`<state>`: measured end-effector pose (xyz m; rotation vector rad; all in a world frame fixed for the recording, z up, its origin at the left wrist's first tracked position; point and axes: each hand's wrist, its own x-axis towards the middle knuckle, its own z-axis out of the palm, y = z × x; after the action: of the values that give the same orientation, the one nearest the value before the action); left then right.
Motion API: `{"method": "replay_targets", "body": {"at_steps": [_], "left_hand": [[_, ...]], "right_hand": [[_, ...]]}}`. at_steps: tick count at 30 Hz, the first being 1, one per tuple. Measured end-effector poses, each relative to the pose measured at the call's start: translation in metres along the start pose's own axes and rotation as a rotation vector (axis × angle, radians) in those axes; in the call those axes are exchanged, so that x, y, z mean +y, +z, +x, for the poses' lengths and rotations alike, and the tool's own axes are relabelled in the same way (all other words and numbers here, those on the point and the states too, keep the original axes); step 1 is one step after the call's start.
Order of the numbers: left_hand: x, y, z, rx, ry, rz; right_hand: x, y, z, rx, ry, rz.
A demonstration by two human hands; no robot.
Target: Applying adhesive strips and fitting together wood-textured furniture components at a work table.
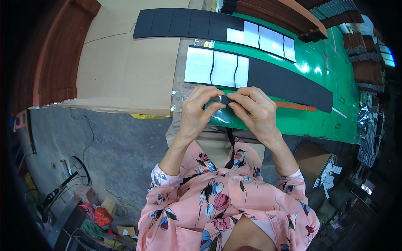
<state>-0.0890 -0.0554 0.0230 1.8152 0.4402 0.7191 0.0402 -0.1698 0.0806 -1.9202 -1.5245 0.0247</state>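
Observation:
In front of my lap, at the near edge of the green tabletop (226, 120), both hands meet over one small dark piece (226, 99). It has a shiny metal-looking part at its left end; its exact kind is too small to tell. My left hand (200, 106) pinches the shiny end between thumb and fingertips. My right hand (254, 109) pinches the dark end. A narrow brown strap (295, 106) runs out to the right from behind my right hand; whether it joins the dark piece is hidden. Just beyond lies a black panel (289, 81) with white sheets (222, 69) on its left part.
Another black panel (180, 24) with white sheets lies farther back. Stacked brown strips stand at the left (56, 54) and far right (272, 14). Cardboard (130, 75) covers the left of the table. A round bin (312, 161) with white scraps stands on the floor at right.

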Motion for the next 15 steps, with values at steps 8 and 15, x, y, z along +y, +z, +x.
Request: {"method": "replay_targets", "body": {"at_steps": [8, 15], "left_hand": [[0.0003, 0.0009, -0.0007, 0.028, 0.011, 0.011], [0.0002, 0.0015, -0.0001, 0.002, 0.015, 0.011]], "right_hand": [[0.0004, 0.0014, -0.0013, 0.007, -0.013, 0.003], [0.0028, 0.0011, -0.0017, 0.003, -0.006, 0.005]]}}
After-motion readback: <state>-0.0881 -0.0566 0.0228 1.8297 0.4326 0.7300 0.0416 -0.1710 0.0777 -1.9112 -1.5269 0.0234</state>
